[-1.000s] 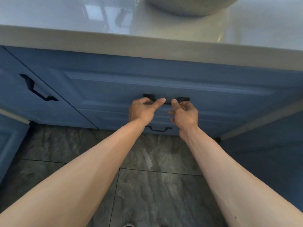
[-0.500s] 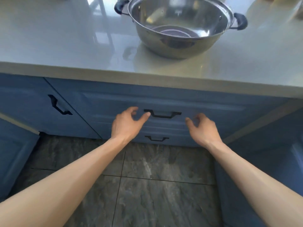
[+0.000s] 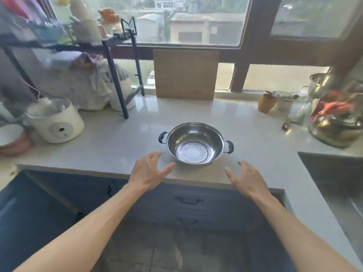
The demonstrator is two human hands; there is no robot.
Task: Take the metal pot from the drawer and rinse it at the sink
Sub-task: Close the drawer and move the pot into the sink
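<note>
The metal pot (image 3: 195,144) stands upright and empty on the countertop (image 3: 121,142), at the centre of the frame, with one dark loop handle at its left (image 3: 162,137) and one at its right (image 3: 229,147). The drawer (image 3: 188,201) below it is closed. The sink (image 3: 334,173) lies at the right edge of the frame.

Both hands are spread and hold nothing. The left hand (image 3: 148,170) hovers just below and left of the pot; the right hand (image 3: 246,178) hovers below and right of it. Neither touches the pot.

Step in hand, as judged: lift the pot by its handles.

1. Move each hand outward and up to its own loop handle; do not grip the rim.
2. Close the fingers fully around both handles before lifting.
3. Lift level, then carry toward the right edge of the frame.
4. Keep clear of the clutter at upper right, including the glass jar (image 3: 335,124).

The sink interior is blurred; the tap position cannot be told.
</note>
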